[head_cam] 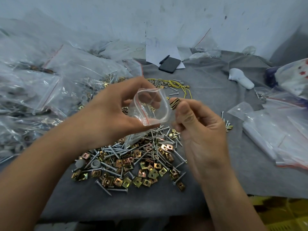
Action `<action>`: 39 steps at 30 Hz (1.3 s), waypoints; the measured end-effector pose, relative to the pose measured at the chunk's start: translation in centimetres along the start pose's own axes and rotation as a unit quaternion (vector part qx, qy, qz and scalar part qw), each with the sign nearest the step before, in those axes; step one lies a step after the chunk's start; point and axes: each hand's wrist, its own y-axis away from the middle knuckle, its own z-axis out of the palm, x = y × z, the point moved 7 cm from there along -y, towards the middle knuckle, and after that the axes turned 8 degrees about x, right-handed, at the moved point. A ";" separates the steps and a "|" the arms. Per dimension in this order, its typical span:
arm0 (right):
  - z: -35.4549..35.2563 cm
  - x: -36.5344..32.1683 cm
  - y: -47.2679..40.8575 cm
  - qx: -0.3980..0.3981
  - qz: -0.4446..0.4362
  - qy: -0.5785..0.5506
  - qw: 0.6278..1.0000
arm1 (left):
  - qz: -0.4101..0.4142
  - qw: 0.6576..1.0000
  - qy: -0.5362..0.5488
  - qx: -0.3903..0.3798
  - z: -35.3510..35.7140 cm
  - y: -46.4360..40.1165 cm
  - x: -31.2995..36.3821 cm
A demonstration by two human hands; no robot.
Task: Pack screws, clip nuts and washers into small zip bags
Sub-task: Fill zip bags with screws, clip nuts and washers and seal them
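My left hand [115, 110] holds a small clear zip bag [150, 112] with its mouth spread open, above a heap of screws and brass clip nuts [133, 162] on the grey cloth. My right hand [198, 124] pinches a few stacked clip nuts [174, 103] between thumb and fingertips, right beside the bag's open rim. Two grey washers [95, 164] lie at the heap's left edge. More grey washers [157, 83] sit farther back by a yellow wire.
Large plastic bags of hardware [41, 84] pile up on the left. A stack of empty zip bags [275, 135] lies on the right. A black phone [169, 65] with a pen rests on white paper at the back. A white object [241, 78] lies at back right.
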 end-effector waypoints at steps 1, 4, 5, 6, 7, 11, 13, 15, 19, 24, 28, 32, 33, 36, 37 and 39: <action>0.0 -0.3 0.1 0.002 -0.027 0.045 0.999 | -0.002 1.000 -0.002 -0.002 0.1 0.0 0.0; 0.8 -1.6 0.1 0.016 -0.122 0.219 0.968 | 0.002 1.000 -0.009 -0.008 0.2 0.0 0.5; 1.2 -2.0 0.2 0.018 -0.149 0.281 0.948 | 0.003 1.000 -0.008 -0.009 0.3 0.1 0.6; 1.9 -2.3 0.2 0.014 -0.173 0.334 0.927 | 0.000 1.000 -0.001 -0.010 0.3 0.1 0.5; 2.4 -2.6 0.3 0.009 -0.193 0.362 0.912 | -0.006 1.000 0.009 -0.010 0.2 0.1 0.4; -0.3 -4.6 -0.8 0.056 -0.201 0.344 0.916 | -0.017 0.999 0.039 0.017 -0.4 0.3 -0.4; -4.9 -4.8 -2.2 0.120 -0.168 0.454 0.867 | -0.005 0.998 0.042 0.035 -0.7 0.3 -0.5; -10.4 -4.3 -3.1 0.166 -0.090 0.556 0.810 | 0.006 0.998 0.046 0.047 -1.0 0.3 -0.6; -15.8 -3.2 -2.9 0.176 -0.009 0.613 0.770 | 0.008 0.997 0.049 0.065 -1.0 0.1 -1.4; -16.1 -2.3 -3.5 0.142 -0.013 0.642 0.754 | 0.016 0.998 0.028 0.058 -0.8 -0.1 -2.7; -16.2 -2.3 -3.8 0.140 -0.031 0.685 0.714 | 0.019 0.998 0.019 0.056 -0.9 -0.1 -2.9; -16.4 -2.6 -3.6 0.162 -0.072 0.654 0.735 | 0.014 0.998 0.024 0.055 -0.9 0.0 -2.7; -16.6 -2.8 -3.5 0.181 -0.079 0.631 0.751 | 0.011 0.998 0.029 0.055 -0.9 0.1 -2.6; -16.7 -2.9 -3.2 0.210 -0.062 0.473 0.854 | 0.003 0.998 0.035 0.051 -0.9 0.1 -2.2; -15.9 -2.7 -3.2 0.190 -0.047 0.382 0.903 | 0.001 0.998 0.033 0.049 -0.8 0.1 -2.1; -12.8 -2.4 -3.0 0.111 -0.019 0.192 0.975 | -0.005 0.999 0.025 0.041 -0.8 0.1 -1.8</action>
